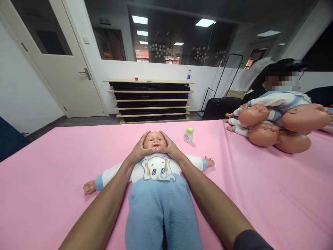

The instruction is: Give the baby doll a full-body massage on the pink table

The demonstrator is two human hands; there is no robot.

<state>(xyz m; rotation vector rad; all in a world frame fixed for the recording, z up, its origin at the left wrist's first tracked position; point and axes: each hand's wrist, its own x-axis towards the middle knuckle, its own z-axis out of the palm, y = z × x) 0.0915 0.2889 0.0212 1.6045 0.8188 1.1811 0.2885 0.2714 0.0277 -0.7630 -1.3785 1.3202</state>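
A baby doll (156, 166) lies on its back on the pink sheet, dressed in a white top with an elephant face and fuzzy light-blue trousers. Its arms stretch out to both sides. Cupped round one side of its head is my left hand (139, 149), the thumb reaching to the chin. My right hand (170, 147) curves round the other side, its thumb by the chin too. Both hands are closed against the doll's head, which shows between them. Just beyond my right hand stands a small white bottle (188, 135) with a green cap, upright and untouched.
Several more dolls (265, 133) are piled at the right of the pink-covered table (47, 173). A person in dark clothes sits behind them. A stack of boards (151, 92) stands by the far wall, with a water bottle (188, 75) on top. A door (59, 69) is at left.
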